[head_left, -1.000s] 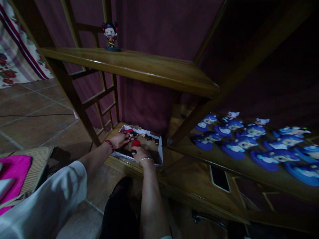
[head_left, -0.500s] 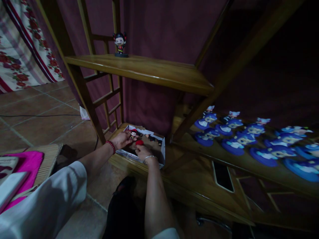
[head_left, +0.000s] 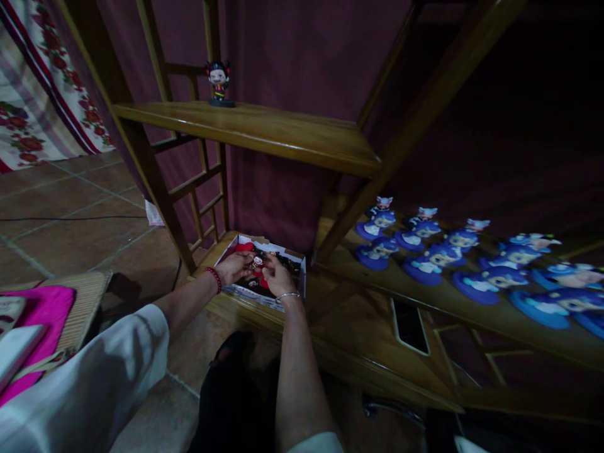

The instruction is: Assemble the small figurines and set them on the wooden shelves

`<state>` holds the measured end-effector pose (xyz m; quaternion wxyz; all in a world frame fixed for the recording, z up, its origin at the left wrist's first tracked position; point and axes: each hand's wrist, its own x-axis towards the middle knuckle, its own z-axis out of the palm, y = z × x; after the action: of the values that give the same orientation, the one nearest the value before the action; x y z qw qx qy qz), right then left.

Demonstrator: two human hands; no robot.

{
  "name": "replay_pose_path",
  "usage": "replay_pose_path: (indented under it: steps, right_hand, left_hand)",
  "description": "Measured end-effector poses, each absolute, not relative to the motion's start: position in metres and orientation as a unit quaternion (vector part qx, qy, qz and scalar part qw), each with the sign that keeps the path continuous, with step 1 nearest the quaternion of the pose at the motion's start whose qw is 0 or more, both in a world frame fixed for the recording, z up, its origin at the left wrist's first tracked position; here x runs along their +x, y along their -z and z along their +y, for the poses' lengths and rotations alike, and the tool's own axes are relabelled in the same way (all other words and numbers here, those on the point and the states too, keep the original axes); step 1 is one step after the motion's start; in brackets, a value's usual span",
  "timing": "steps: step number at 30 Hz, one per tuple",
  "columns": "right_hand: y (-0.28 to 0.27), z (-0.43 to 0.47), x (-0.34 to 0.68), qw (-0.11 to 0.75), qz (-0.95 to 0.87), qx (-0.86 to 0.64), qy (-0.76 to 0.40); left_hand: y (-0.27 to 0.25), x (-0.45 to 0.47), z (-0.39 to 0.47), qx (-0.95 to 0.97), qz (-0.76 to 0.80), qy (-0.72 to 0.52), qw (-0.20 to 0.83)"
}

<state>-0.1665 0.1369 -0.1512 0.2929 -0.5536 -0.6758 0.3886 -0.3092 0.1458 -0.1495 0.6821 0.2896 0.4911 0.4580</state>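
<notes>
Coming in from eight o'clock below a loose white cloth sleeve (head_left: 117, 352), the left hand (head_left: 233, 269) is pinching a small black-haired figurine in red (head_left: 258, 260) between closed thumb and fingertips. From six o'clock, the right hand (head_left: 279, 280) is bending over the figurine's other side with its fingers partly curled; whether it is gripping the figurine too or only steadying it, I cannot tell. Both hands are working within a shallow white-walled cardboard box (head_left: 302, 277), just off centre towards eight o'clock, so the figurine is being held over its other contents. Among these, dark figurines (head_left: 290, 263) are lying towards the box's two o'clock side, too dim to count. The box is resting on a low brown wooden ledge (head_left: 325, 302), and on that ledge a white-rimmed black phone (head_left: 410, 327) is lying at four o'clock. Farther off at three o'clock, blue figurines on round blue bases (head_left: 433, 260) are standing in rows. At eleven o'clock, above the box, a single black-haired standing figurine (head_left: 218, 78) is occupying the brown wooden upper shelf (head_left: 292, 135). Judging by this, the work is looking barely begun: one figurine is standing out, one is being handled, and several are lying boxed.
</notes>
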Motion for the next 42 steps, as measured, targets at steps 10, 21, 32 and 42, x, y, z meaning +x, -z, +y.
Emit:
replay_pose_path:
  steps: [10,21,32,42]
  right_hand:
    - [0.178,0.152,-0.155,0.392,-0.635,-0.537,-0.393]
    - [0.180,0.153,-0.149,0.456,-0.619,-0.524,-0.367]
    - [0.172,0.147,-0.149,0.490,-0.602,-0.474,-0.415]
    - [0.169,0.134,-0.151,0.511,-0.572,-0.451,-0.456]
  left_hand:
    - [0.145,-0.294,0.140,0.313,0.461,-0.443,0.702]
    - [0.133,-0.287,0.128,0.288,0.432,-0.467,0.716]
    - [0.128,-0.286,0.119,0.296,0.423,-0.479,0.710]
    - [0.129,-0.286,0.106,0.323,0.412,-0.487,0.699]
